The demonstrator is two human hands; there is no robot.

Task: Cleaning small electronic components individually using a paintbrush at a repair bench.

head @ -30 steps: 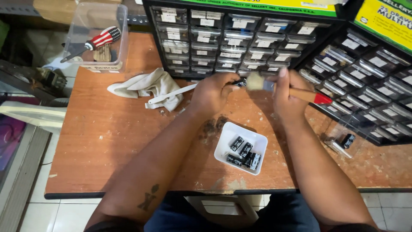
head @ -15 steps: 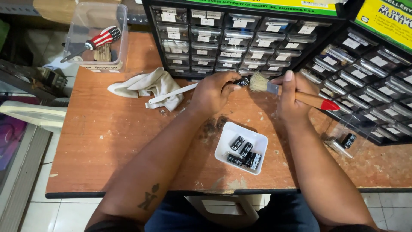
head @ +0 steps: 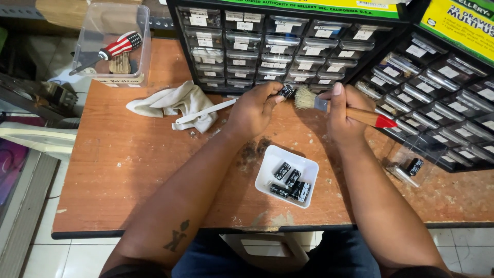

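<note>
tabletop point(head: 128, 170): worn orange-brown wood, scuffed, dark edge | floor point(head: 62, 257): pale tiles | drawer cabinets point(head: 288, 46): black frames, small clear drawers, along the far edge and right | light: even and soft

The left hand point(head: 256, 105) pinches a small black can-shaped part point(head: 286, 91) in its fingertips. The right hand point(head: 343, 110) holds a paintbrush point(head: 343, 109) with a wooden handle and a red end. Its pale bristles touch the black part. Below the hands, a white tray point(head: 273, 163) sits on the orange table point(head: 128, 170) with more black parts point(head: 291, 184) in it. A white rag point(head: 177, 103) lies to the left. Racks of little drawers point(head: 267, 44) stand behind the hands.
</note>
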